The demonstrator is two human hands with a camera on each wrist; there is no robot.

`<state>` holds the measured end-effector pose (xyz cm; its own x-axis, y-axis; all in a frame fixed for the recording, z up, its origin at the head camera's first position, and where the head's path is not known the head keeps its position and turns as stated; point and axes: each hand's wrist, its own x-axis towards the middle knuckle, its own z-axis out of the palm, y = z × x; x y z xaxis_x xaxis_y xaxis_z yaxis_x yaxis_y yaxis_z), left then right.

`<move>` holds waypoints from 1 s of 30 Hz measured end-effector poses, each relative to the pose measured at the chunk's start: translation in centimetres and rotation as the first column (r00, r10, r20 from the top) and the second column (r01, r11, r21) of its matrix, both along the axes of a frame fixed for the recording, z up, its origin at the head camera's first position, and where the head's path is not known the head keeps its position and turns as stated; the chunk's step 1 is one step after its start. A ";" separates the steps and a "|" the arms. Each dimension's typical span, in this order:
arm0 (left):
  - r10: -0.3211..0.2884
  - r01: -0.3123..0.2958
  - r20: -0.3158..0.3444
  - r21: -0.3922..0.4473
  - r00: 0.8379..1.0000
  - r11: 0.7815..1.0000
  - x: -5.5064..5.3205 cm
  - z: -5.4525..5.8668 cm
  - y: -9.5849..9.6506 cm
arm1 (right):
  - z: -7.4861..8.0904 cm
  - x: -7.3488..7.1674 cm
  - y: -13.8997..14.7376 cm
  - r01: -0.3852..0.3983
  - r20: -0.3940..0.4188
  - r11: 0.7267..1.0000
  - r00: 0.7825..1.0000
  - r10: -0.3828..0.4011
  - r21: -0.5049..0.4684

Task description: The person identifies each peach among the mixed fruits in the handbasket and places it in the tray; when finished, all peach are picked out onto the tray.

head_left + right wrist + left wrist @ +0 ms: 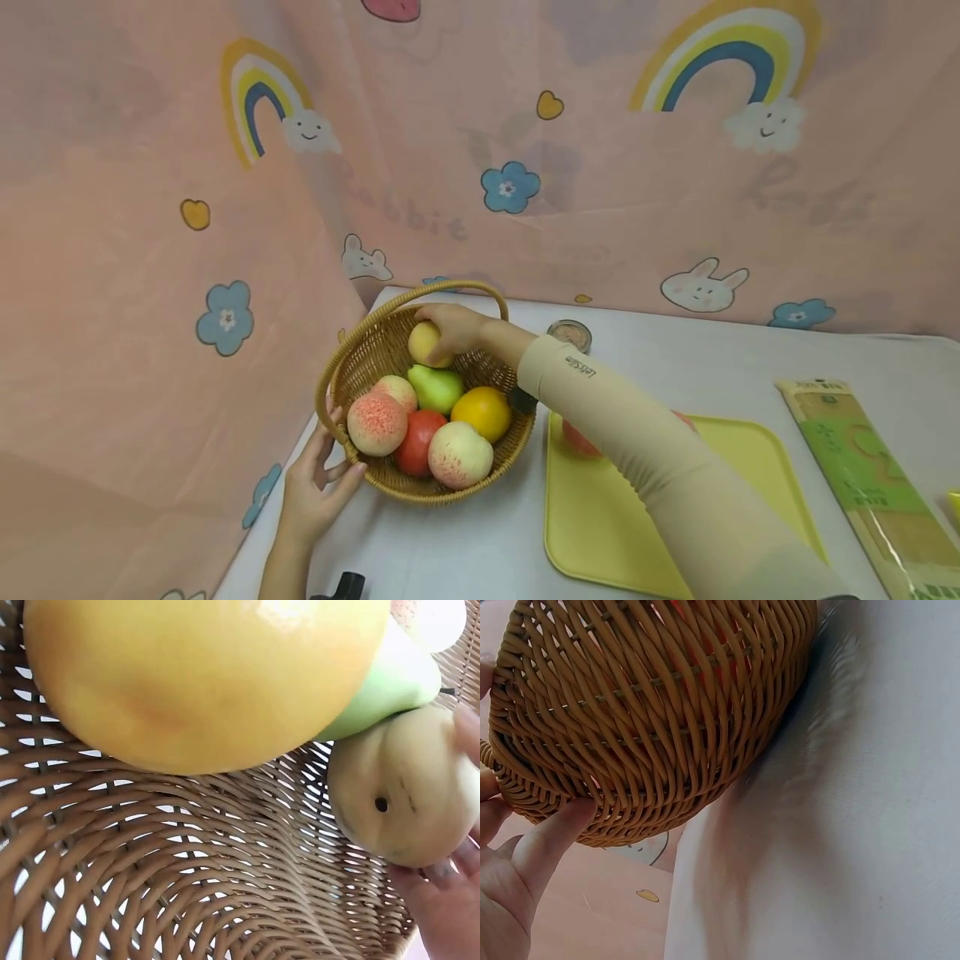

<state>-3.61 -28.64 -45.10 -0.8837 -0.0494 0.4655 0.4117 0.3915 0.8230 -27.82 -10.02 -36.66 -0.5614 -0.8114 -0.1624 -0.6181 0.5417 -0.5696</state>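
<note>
In the head view, a wicker basket (420,497) with a hoop handle stands tilted on the white table. My left hand (310,487) grips its left rim, with the thumb (555,832) against the woven wall in the left wrist view. My right hand (459,327) reaches inside at the back and holds a pale yellow peach (401,791), creased and with a small dark hole. Just in front of it lies a green pear (437,388). An orange (481,414), a red fruit (420,443), and blush-coloured peaches (377,423) fill the front of the basket.
Right of the basket lies a yellow tray (581,533), partly under my right forearm, which mostly hides a red fruit (579,440) on it. A small round container (570,335) sits behind. A long green-and-brown package (862,458) lies farther right. A printed pink curtain (450,125) borders the table.
</note>
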 end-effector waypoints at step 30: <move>-0.022 0.022 -0.022 -0.004 0.999 1.000 0.1 -0.2 -0.1 | 3.0 2.6 1.9 -0.115 -0.134 0.988 0.986 0.101 -0.100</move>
<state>-3.54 -28.70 -45.32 -0.8738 -0.0278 0.4855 0.4388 0.3854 0.8118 -25.20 -8.08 -33.68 -0.4798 -0.8774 -0.0034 -0.7416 0.4077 -0.5328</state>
